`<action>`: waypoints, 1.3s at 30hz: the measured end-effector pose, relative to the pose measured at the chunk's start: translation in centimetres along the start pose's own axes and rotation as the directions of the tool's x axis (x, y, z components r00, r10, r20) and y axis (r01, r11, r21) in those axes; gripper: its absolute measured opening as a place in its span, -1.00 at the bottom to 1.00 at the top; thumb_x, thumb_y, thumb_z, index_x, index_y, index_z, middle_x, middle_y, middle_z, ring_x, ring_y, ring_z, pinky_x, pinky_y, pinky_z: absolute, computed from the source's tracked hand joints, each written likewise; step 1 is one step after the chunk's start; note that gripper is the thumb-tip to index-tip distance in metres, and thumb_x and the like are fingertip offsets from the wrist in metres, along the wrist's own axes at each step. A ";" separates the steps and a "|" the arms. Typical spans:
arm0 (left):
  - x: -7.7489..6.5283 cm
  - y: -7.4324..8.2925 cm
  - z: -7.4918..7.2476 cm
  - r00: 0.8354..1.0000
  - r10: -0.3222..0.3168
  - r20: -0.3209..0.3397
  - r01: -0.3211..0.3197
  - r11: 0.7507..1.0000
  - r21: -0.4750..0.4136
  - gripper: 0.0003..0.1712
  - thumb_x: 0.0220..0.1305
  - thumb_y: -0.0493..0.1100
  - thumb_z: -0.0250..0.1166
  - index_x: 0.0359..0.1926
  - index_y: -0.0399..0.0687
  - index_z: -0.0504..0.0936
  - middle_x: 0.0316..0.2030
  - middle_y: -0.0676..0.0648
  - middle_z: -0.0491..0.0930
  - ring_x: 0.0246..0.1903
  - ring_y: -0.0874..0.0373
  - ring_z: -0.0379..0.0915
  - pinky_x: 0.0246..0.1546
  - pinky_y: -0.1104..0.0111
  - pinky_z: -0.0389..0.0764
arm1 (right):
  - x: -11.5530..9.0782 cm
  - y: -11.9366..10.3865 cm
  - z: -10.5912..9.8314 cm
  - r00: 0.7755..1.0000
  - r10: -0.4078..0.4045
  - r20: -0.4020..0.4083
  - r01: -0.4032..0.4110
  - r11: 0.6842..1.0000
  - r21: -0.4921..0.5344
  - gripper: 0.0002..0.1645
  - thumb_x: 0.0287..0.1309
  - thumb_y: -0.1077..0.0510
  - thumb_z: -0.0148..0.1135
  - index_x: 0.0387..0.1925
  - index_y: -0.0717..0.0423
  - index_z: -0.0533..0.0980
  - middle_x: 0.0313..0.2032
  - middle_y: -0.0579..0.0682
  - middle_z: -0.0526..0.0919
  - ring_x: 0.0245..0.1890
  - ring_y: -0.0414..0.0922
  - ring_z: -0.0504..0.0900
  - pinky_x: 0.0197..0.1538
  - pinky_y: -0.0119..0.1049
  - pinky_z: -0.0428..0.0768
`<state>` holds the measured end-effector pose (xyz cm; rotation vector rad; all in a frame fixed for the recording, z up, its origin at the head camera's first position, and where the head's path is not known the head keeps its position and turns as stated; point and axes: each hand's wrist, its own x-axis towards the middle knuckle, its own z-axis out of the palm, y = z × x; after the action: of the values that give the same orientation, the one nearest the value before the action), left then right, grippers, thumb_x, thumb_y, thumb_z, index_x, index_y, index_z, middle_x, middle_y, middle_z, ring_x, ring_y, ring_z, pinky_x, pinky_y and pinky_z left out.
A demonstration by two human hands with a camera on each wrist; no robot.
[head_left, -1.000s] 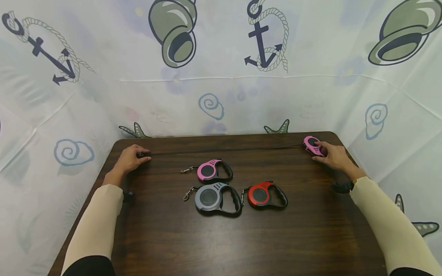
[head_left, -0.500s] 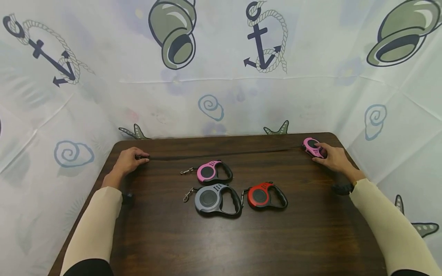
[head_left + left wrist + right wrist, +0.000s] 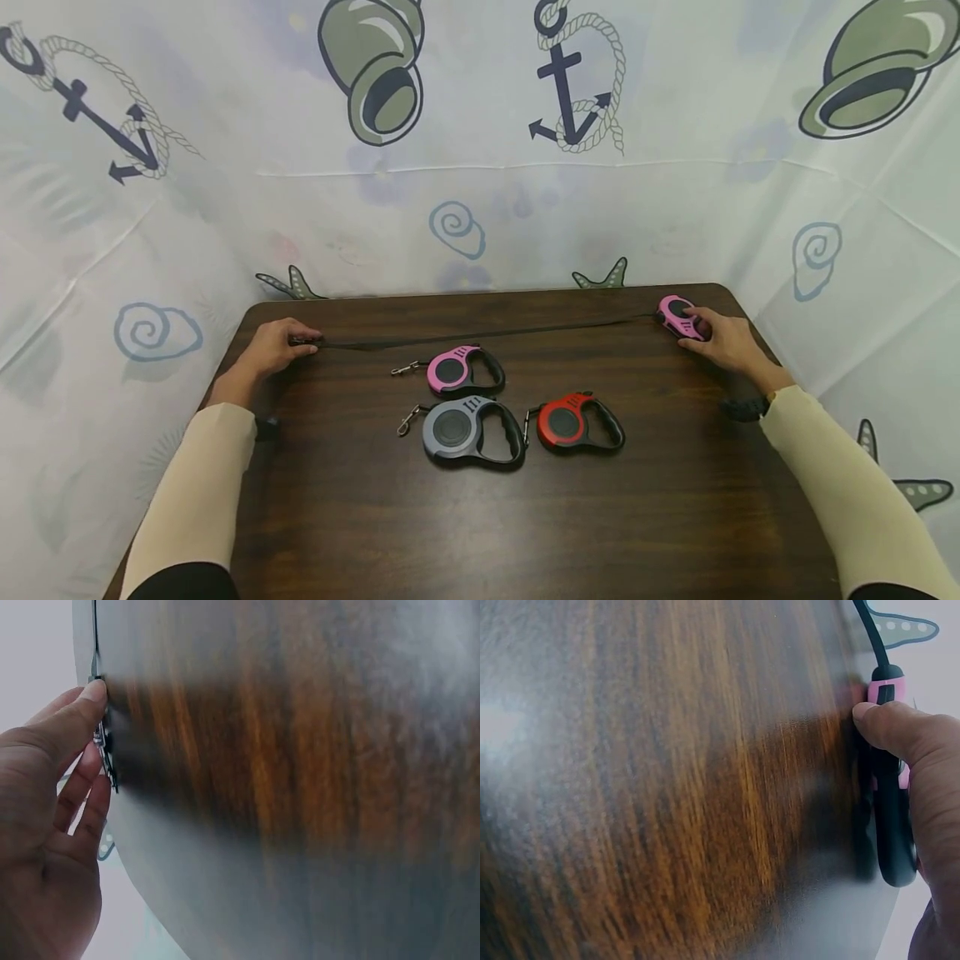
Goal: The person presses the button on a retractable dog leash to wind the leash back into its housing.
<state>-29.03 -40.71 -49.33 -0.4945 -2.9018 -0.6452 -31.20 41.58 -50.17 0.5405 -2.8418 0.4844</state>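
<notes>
At the table's far right corner my right hand (image 3: 723, 340) grips a pink retractable dog leash (image 3: 677, 316) by its case; in the right wrist view its black handle (image 3: 894, 832) points toward the wrist. A dark leash cord (image 3: 480, 334) runs out of the case, drawn across the back of the table. Its other end is at the far left, where my left hand (image 3: 273, 346) pinches the metal clip (image 3: 100, 735) between thumb and fingers. The fingers partly hide the clip.
Mid-table lie a second pink leash (image 3: 451, 372), a larger grey leash (image 3: 453, 427) and a red leash (image 3: 562, 422), each with a black handle. The brown table (image 3: 480, 533) has a patterned white cloth (image 3: 480, 142) behind it.
My left hand has shifted slightly left with the clip, and the cord has come into plain view as a nearly straight line. The right hand and its leash have stayed in place.
</notes>
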 end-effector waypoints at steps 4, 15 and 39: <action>0.0 0.0 -0.3 1.000 -0.011 0.028 0.011 1.000 0.010 -0.73 0.23 -0.34 0.53 -0.05 -0.36 0.79 -0.09 -0.38 0.71 -0.02 -0.39 0.61 0.11 -0.24 0.48 | 0.0 0.1 0.1 1.000 0.011 0.007 -0.011 1.000 0.000 -0.30 0.17 0.09 0.57 0.26 0.30 0.52 -0.28 0.25 0.72 -0.38 0.07 0.56 -0.23 -0.06 0.44; -0.1 -0.3 -0.1 0.999 0.038 -0.019 -0.038 0.999 0.018 -0.85 0.20 -0.36 0.54 -0.18 -0.29 0.83 -0.25 -0.25 0.73 -0.26 -0.14 0.62 -0.14 -0.03 0.53 | 0.0 0.0 0.0 1.000 0.015 0.014 -0.015 1.000 0.006 -0.31 0.18 0.10 0.56 0.26 0.32 0.52 -0.27 0.26 0.71 -0.37 0.08 0.57 -0.21 -0.04 0.44; -0.8 0.1 -0.8 0.995 0.089 -0.041 -0.089 0.996 0.003 -0.82 0.30 -0.42 0.44 -0.08 -0.41 0.73 -0.20 -0.33 0.70 -0.18 -0.27 0.65 -0.06 -0.19 0.58 | -0.2 -0.1 -2.0 0.996 0.094 0.008 -0.094 0.987 0.131 -0.40 0.39 0.13 0.37 0.33 0.34 0.48 0.08 0.53 0.60 -0.19 0.25 0.53 -0.12 0.12 0.49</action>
<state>-28.23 -41.14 -48.73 -0.5987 -2.8234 -0.6328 -30.69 42.24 -48.33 0.4307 -2.8618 0.6918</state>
